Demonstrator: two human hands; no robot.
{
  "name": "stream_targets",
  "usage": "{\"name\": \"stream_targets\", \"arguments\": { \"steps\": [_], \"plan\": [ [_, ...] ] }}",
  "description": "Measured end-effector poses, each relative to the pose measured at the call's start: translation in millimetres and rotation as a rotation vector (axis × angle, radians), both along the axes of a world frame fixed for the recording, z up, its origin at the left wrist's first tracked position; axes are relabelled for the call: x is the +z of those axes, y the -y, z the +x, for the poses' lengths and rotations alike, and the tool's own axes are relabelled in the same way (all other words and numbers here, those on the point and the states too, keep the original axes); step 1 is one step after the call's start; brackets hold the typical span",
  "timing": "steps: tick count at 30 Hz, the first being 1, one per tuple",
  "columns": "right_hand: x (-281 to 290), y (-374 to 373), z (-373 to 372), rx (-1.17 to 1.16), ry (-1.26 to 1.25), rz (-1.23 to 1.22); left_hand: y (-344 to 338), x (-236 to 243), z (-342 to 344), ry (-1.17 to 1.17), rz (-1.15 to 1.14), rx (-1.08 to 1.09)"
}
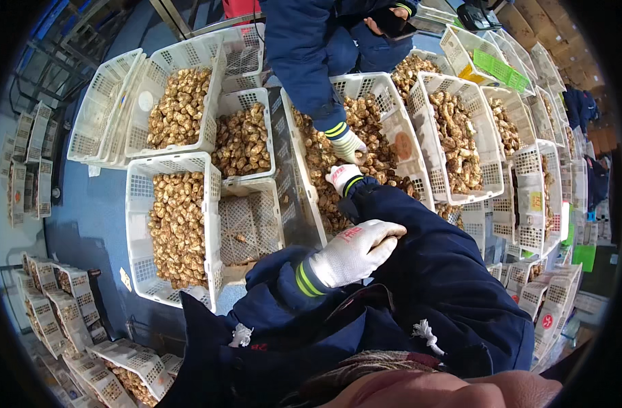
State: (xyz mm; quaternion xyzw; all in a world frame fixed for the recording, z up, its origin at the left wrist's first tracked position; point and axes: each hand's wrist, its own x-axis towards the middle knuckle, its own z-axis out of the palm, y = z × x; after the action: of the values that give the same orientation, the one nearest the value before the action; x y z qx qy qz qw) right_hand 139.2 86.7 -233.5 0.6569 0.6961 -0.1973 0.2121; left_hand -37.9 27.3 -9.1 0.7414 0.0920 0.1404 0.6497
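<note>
My right hand (343,178), in a white knit glove, reaches into a large white crate (418,173) of brown mushrooms (369,139). Its fingers are curled down at the mushrooms, and what they hold, if anything, is hidden. Nearer to me, my left hand (355,253), also gloved in white, is raised by the crate's near end. The fingers of that hand are pressed together, and I cannot make out anything between them. A co-worker's gloved hand (350,146) works in the same crate, just beyond my right hand.
On the left stand crates of tan mushrooms (178,228) and a nearly bare crate (251,221). More filled crates (457,143) line the right. The co-worker holds a dark flat device (392,26) in the other hand. Stacked crates (131,370) rise at the lower left.
</note>
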Motion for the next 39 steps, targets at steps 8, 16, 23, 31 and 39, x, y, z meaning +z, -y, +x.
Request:
{"name": "stream_targets", "arguments": {
  "steps": [8,16,23,31,39],
  "plan": [
    [4,0,3,0.198,-0.063,-0.051,0,7,-2,-0.064,-0.061,0.013],
    [4,-33,11,0.392,-0.005,-0.066,-1,5,5,0.01,0.015,0.116],
    [18,-23,0,0.191,0.143,-0.305,1,3,1,-0.002,-0.042,0.066],
    [33,10,44,-0.432,-0.244,0.033,7,8,-9,0.04,-0.011,0.12],
    [93,103,143,-1.01,-0.845,0.011,12,16,4,-0.006,0.005,0.034]
  ]
}}
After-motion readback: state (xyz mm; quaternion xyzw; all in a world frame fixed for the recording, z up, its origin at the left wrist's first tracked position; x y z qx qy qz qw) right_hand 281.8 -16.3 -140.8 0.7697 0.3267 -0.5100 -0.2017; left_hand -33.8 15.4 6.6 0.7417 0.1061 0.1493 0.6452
